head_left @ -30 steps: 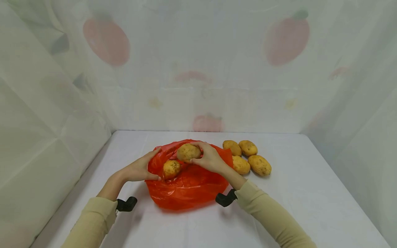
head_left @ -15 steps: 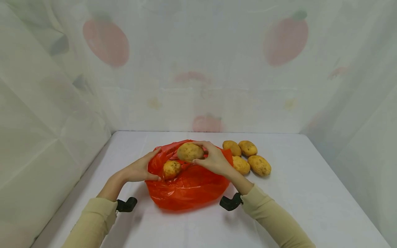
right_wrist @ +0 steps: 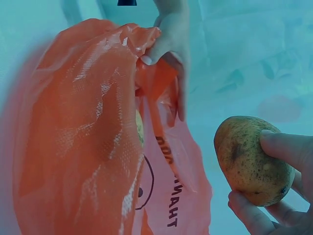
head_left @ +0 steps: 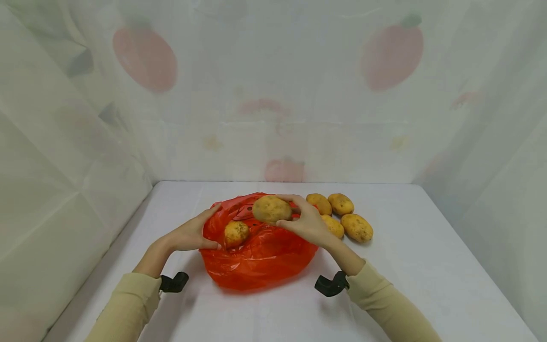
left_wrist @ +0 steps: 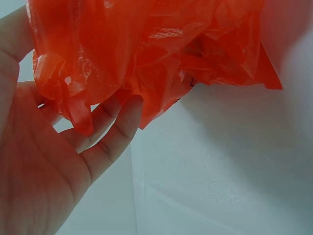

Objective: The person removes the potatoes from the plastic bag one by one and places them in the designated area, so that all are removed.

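A red plastic bag [head_left: 260, 259] lies on the table, its mouth spread open and black print showing inside. At its left edge my left hand [head_left: 194, 232] grips the plastic between thumb and fingers; in the left wrist view, bag folds hang across those fingers [left_wrist: 115, 139]. One potato [head_left: 236, 233] sits in the bag's mouth near this hand. My right hand [head_left: 308, 222] holds another potato [head_left: 271, 209] by its right end, above the bag's opening. From the right wrist view, this held potato [right_wrist: 252, 159] is apart from the bag, with thumb and fingers around it.
Several loose potatoes [head_left: 357, 228] lie grouped on the white table [head_left: 419, 266] just right of the bag, one partly hidden by my right hand. A pale printed curtain [head_left: 342, 142] hangs behind the table, with sheets at both sides.
My right hand has moved to the right with the potato, uncovering more of the print inside the bag. The left hand and the bag have stayed nearly still.
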Available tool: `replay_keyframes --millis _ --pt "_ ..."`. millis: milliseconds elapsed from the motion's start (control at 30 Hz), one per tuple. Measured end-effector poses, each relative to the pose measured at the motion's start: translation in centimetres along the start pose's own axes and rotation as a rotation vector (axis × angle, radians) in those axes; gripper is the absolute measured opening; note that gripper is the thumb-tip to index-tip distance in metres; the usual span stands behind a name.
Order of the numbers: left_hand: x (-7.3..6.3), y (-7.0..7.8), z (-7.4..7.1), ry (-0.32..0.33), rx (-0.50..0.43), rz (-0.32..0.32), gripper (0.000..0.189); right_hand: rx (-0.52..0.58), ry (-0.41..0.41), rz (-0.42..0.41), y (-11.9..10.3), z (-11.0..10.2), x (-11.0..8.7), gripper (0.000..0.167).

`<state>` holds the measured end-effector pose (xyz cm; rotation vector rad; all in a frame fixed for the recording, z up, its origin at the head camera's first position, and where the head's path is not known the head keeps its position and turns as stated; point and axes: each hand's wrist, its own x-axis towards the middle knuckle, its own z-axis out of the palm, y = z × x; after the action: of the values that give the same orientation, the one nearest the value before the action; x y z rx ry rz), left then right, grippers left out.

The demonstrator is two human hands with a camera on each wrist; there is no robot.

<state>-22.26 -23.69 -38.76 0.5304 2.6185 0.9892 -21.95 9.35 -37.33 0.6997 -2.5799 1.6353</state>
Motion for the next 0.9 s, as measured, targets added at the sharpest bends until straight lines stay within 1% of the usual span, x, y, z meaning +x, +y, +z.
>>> replay_keyframes --millis 267,533,767,900 --pt "0.0 0.0 -0.1 0.003 0.008 0.003 0.108 0.081 -0.011 0.022 0.4 -1.2 -1.1 0.059" --pt "0.0 -0.2 -0.1 0.005 0.01 0.003 0.108 0.111 -0.002 0.041 0.7 -2.7 -2.5 0.059" --pt "-0.1 0.0 0.0 -0.003 -0.007 -0.004 0.108 0.121 0.012 0.071 1.8 -3.6 -3.6 0.058" --pt "-0.1 0.1 0.0 -0.002 -0.01 -0.009 0.107 0.142 0.005 0.062 2.3 -3.9 -4.3 0.059"
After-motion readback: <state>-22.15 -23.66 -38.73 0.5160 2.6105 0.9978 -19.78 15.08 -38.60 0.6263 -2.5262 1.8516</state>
